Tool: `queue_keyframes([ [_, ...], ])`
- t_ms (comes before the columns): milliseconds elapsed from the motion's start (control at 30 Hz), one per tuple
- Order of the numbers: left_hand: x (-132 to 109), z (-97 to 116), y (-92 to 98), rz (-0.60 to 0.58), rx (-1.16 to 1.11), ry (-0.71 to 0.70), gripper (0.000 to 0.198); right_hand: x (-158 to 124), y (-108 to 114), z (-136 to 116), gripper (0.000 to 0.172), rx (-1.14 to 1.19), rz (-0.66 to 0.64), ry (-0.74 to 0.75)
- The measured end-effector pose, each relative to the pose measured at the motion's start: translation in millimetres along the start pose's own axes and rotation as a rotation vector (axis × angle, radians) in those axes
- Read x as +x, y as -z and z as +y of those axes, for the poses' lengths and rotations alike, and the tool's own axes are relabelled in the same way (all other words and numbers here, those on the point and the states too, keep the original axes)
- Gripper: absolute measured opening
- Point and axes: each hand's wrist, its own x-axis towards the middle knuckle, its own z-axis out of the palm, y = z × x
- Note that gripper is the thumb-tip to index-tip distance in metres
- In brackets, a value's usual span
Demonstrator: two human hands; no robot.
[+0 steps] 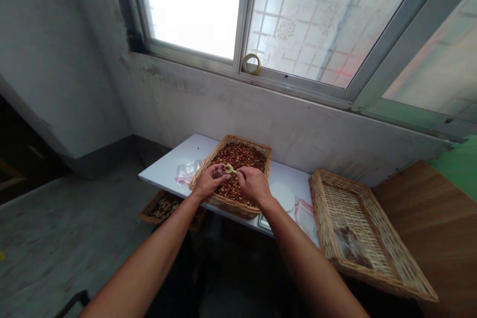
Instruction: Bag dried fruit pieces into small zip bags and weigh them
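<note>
The left hand is gripping a small clear cup over a wicker basket of reddish nuts on a white table; the right hand is narrowly pinching a yellow scoop just beside the cup, above the nuts.
</note>
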Motion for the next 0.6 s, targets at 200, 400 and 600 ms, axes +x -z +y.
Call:
queue_keyframes([
  [200, -0.8, 7.2, -3.4, -0.05, -0.11, 0.047, 0.068, -0.5, 1.3, -0.8, 0.028, 0.016, 0.019, 0.016],
  [400, -1.9, 28.9, -2.0, -0.041, -0.218, 0.121, 0.06, 5.4, -13.8, 23.8, 0.033, 0.317, 0.061, -0.259],
  [600, -3.8, 47.2, 11.4, -0.051, -0.549, 0.199, 0.046, -13.6, -26.8, 54.5, 0.031, 0.22, 0.073, -0.391],
])
